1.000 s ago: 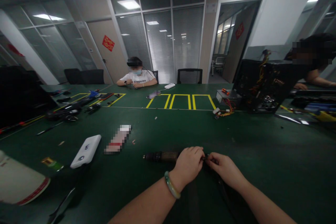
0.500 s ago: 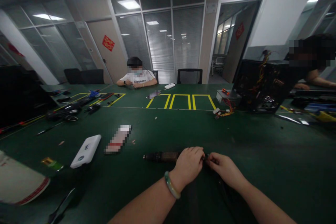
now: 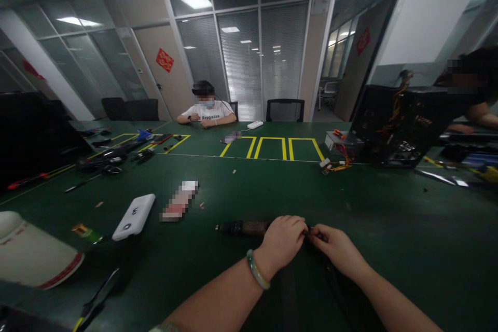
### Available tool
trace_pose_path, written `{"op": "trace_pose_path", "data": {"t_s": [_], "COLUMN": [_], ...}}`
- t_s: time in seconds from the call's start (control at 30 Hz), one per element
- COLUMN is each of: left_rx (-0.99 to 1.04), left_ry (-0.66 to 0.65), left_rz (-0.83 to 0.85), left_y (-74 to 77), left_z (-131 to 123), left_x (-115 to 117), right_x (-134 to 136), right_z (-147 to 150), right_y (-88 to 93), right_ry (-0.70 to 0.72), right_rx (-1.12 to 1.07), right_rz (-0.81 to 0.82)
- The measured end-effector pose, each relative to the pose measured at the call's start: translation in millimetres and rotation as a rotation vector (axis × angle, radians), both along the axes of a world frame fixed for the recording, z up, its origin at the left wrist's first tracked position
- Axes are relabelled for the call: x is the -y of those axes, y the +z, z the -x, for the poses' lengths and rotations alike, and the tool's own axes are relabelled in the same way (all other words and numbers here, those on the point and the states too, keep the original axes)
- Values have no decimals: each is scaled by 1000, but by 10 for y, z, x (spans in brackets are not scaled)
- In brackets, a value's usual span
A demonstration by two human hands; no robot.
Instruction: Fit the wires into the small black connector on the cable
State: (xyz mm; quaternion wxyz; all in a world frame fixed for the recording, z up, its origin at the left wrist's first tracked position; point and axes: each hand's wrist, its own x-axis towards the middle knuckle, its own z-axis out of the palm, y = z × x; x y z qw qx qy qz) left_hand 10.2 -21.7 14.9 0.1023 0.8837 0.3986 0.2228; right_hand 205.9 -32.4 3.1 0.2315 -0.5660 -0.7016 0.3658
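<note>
Two things left of dark tool: white device, container.

A white device lies flat — a black computer case stands beyond.

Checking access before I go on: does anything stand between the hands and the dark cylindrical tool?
Nothing visible does. The left hand grips the dark cylindrical tool; the right hand is right beside the left, and what it pinches is too dark to tell. The white device lies apart, to the left.
</note>
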Motion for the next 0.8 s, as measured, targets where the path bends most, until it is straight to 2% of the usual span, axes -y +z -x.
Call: {"op": "trace_pose_path", "data": {"t_s": [0.1, 0.3, 0.43, 0.63, 0.8], "left_rx": [-34, -45, 4, 1, -3], "left_ry": [36, -1, -10, 55, 11], "left_rz": [16, -1, -10, 12, 12], "left_y": [9, -4, -35, -30, -6], "left_z": [-4, -5, -21, -29, -18], "left_x": [4, -5, -8, 4, 5], "right_x": [4, 22, 19, 6, 9], "right_z": [0, 9, 20, 0, 3], "right_y": [31, 87, 63, 4, -3], "right_ry": [2, 2, 7, 0, 6], "right_rx": [4, 6, 3, -9, -27], "right_rz": [22, 14, -29, -24, -43]}}
